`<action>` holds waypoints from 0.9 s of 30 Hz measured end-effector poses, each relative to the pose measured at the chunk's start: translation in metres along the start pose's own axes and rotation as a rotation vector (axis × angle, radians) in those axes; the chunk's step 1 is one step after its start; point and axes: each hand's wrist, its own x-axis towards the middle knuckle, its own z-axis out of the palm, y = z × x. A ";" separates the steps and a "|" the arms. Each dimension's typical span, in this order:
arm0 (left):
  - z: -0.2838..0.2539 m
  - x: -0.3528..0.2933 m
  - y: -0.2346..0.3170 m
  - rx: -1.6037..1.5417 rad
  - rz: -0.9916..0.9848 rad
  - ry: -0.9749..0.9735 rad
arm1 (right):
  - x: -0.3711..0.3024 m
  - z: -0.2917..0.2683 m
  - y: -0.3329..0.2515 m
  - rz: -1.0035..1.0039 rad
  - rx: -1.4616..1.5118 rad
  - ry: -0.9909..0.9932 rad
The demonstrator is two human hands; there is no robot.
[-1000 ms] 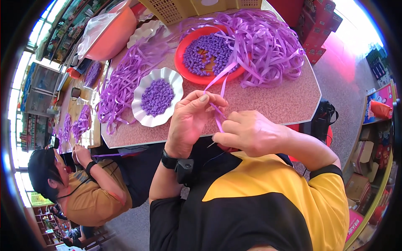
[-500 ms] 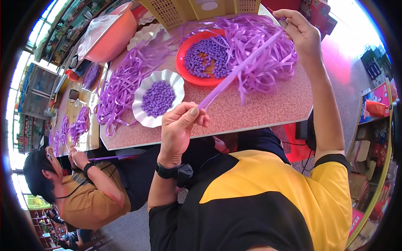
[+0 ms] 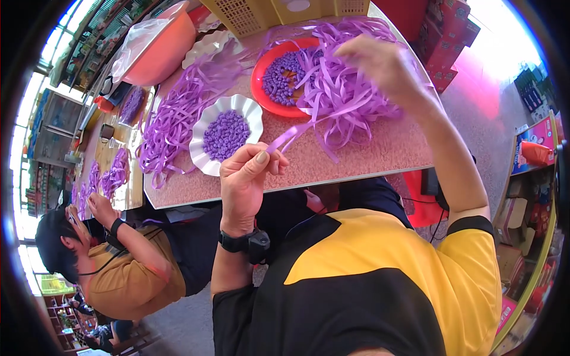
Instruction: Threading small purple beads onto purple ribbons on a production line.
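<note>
Near the table's front edge, my left hand [image 3: 248, 178] pinches the end of a purple ribbon [image 3: 289, 135] between thumb and fingers. The ribbon runs slack up toward a big heap of purple ribbons [image 3: 362, 107]. Over that heap is my right hand [image 3: 380, 65], blurred by motion, so whether it holds anything does not show. Left of the heap, partly covered by strands, sits a red plate [image 3: 257, 89] of purple folded pieces. A white scalloped bowl [image 3: 199, 155] of similar small purple pieces [image 3: 225, 135] stands just beyond my left hand.
More purple ribbons [image 3: 169, 133] spread along the table's left side. A yellow plastic basket [image 3: 249, 16] and a pink basin [image 3: 163, 56] stand at the back. At lower left a co-worker [image 3: 133, 261] sits at another table with purple strands. Stacked boxes [image 3: 445, 44] stand at far right.
My right hand has come left and down from the ribbon's stretched far end, over the heap. The ribbon has gone from taut to slack. My left hand keeps its pinch, shifted slightly left.
</note>
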 end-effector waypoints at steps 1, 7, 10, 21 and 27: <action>0.002 0.001 0.002 -0.013 0.018 0.001 | -0.003 0.010 -0.006 0.005 0.001 0.002; -0.001 -0.011 0.034 0.150 0.144 0.095 | -0.012 0.015 0.015 0.195 0.043 -0.313; -0.011 -0.018 0.049 0.200 0.190 0.136 | -0.011 0.007 0.026 0.307 0.059 -0.326; -0.050 -0.023 0.135 -0.104 0.371 0.035 | -0.014 0.013 0.048 0.341 0.170 -0.290; -0.020 -0.008 0.123 -0.077 0.183 0.047 | 0.009 -0.027 0.009 0.198 0.155 0.210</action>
